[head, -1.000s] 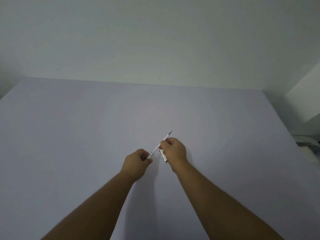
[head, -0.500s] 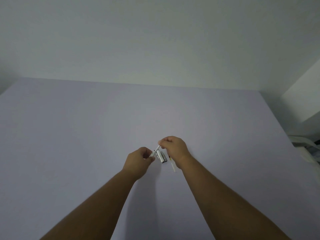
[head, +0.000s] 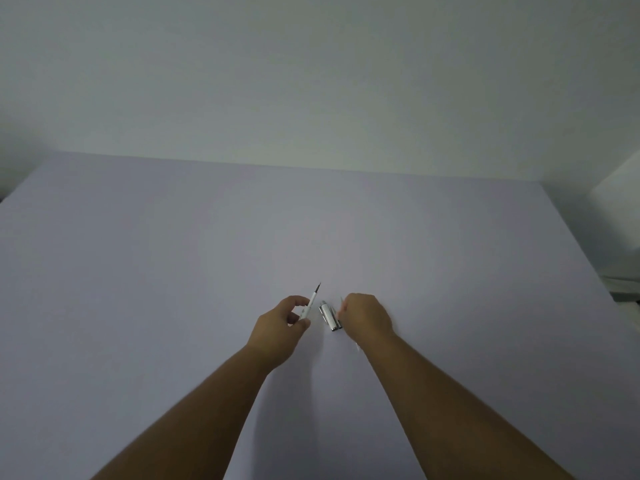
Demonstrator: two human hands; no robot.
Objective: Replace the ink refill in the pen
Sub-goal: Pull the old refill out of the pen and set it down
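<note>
My left hand pinches a thin white refill near its lower end, its dark tip pointing up and away from me. A short silver pen barrel lies on the lilac table between my hands. My right hand sits low on the table just right of the barrel, fingers curled over a second thin white refill. Only that refill's tip past the fingers and its end near the wrist show; the rest is hidden under the hand.
The lilac table reaches a pale wall at the back. Beyond the table's right edge stand a white box-like surface and some white items.
My hands have moved apart. The left hand has kept the dark-tipped refill and swung it upright; the right hand has let go of it and come down over the second refill beside the barrel.
</note>
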